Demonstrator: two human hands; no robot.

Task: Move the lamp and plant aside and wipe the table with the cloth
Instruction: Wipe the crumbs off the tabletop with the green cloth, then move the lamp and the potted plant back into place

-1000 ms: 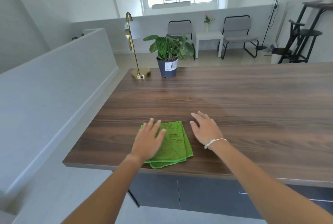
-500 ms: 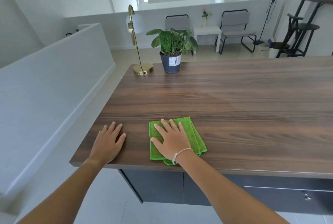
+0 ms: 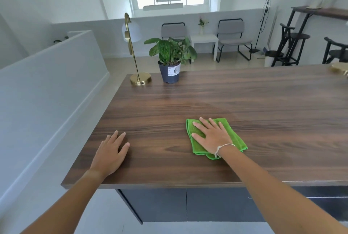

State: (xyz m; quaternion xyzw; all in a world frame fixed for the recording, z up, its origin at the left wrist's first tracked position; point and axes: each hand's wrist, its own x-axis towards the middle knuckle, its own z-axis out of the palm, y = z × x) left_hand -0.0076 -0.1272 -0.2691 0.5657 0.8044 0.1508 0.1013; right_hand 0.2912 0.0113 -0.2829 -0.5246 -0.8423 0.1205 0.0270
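The cloth (image 3: 216, 136) is lying flat on the table (image 3: 244, 101), folded into a rough square, green, near the front edge and right of centre. The right hand (image 3: 211, 136) is pressing down on it palm-first, fingers spread and pointing away toward the far left — not gripping, simply lying flat on the fabric. The hand is covering the middle of the cloth; green edges are showing on the left, the far side and the right, and a folded corner is sticking out beneath the wrist. A thin white band (image 3: 224, 148) is circling that wrist, and the forearm is running back to the lower right corner of the view.

The left hand (image 3: 111, 150) is resting palm-down on bare wood near the table's front left corner, fingers loosely extended and empty, well apart from the cloth. Its forearm is crossing the front edge of the table.

At the far left corner of the table, the lamp (image 3: 134, 52) is standing upright on its round brass base, with the plant (image 3: 170, 58) in a dark pot just beside it on the right — the two are not touching. A brass object (image 3: 339, 68) is showing partly at the far right edge of the table; what it is cannot be told.
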